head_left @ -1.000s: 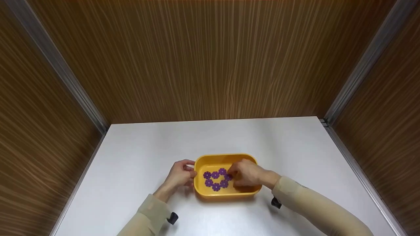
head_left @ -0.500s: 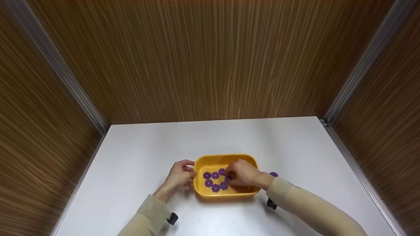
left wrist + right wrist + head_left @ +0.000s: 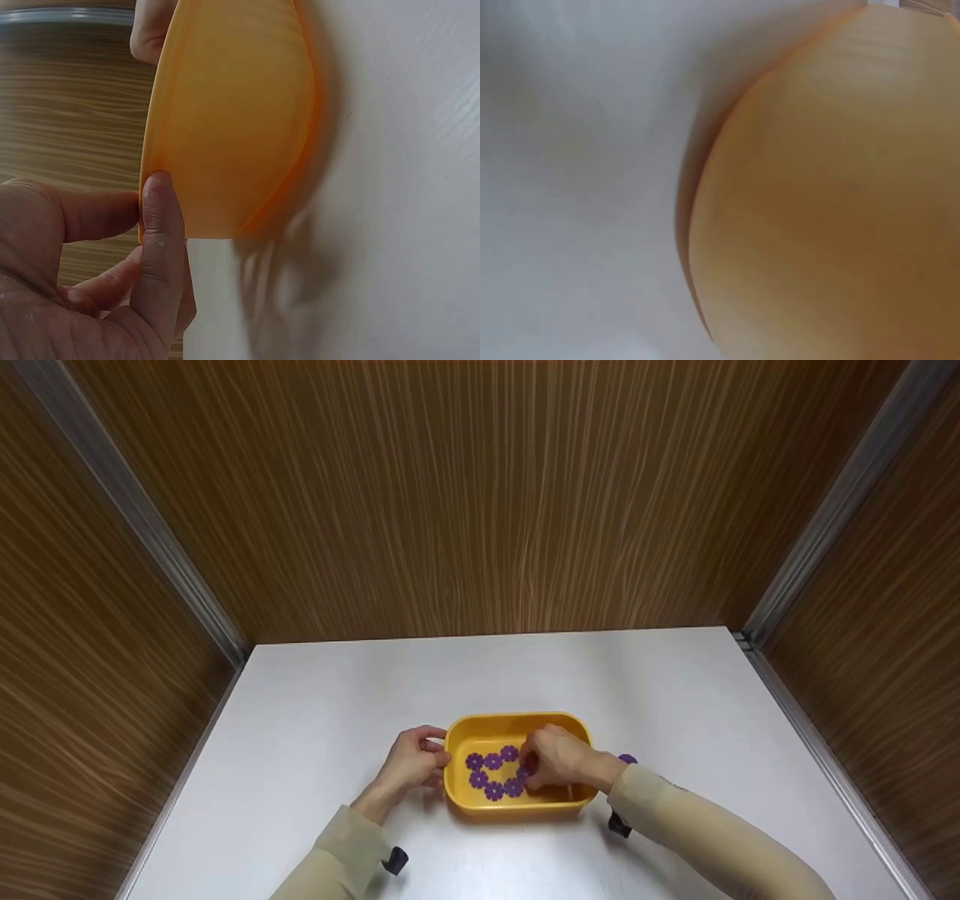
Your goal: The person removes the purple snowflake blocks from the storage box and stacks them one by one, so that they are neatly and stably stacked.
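Note:
A yellow plastic tub (image 3: 480, 727) stands on the white table, its long side facing me. My left hand (image 3: 410, 759) pinches its left rim; the left wrist view shows thumb and finger on either side of the tub wall (image 3: 232, 112). Inside lie several purple flower-shaped pieces (image 3: 493, 790), edge to edge in a ring. My right hand (image 3: 559, 757) reaches in from the right, fingers curled down at the ring's right side, holding a purple flower piece (image 3: 523, 773) mostly hidden by the fingers. In the right wrist view only the tub's outer wall (image 3: 817, 195) and table show.
Another purple flower piece (image 3: 627, 759) lies on the table right of the tub, partly behind the right sleeve. The white table (image 3: 337, 697) is bounded by brown wood-grain panels (image 3: 480, 510) at the back and both sides.
My right hand has moved slightly left and tipped its fingers along the ring's right side. The flower piece on the table has come into view past the right sleeve. The left hand keeps its place.

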